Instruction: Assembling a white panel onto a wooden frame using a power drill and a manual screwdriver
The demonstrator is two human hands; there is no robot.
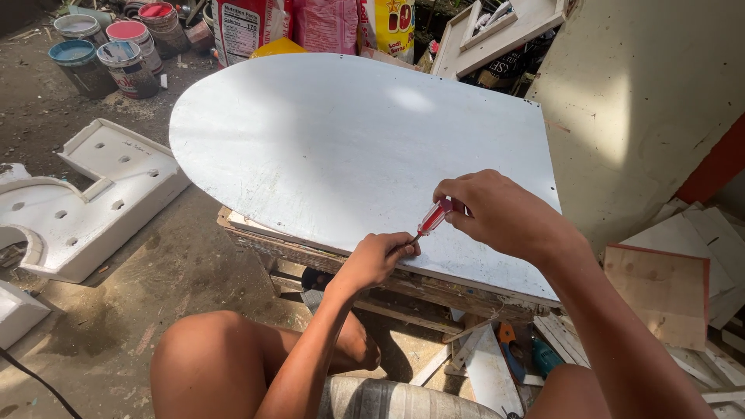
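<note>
Dusty ground surrounds a white board [341,140]; near its front edge, a red screwdriver [433,218] is pinched by the right hand [497,213], its tip steadied by the left hand's [378,256] closed grip; progress cannot be told.

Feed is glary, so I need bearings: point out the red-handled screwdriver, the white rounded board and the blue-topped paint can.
red-handled screwdriver [434,217]: head view, on its translucent red handle.
white rounded board [334,140]: head view, on its bare painted face.
blue-topped paint can [74,53]: head view, on its lid.

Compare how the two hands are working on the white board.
The right hand pinches the red clear-handled screwdriver from above; the left hand curls low at its tip. The right sits over the rounded white board; the left at its near edge. Both touch the screwdriver.
</note>
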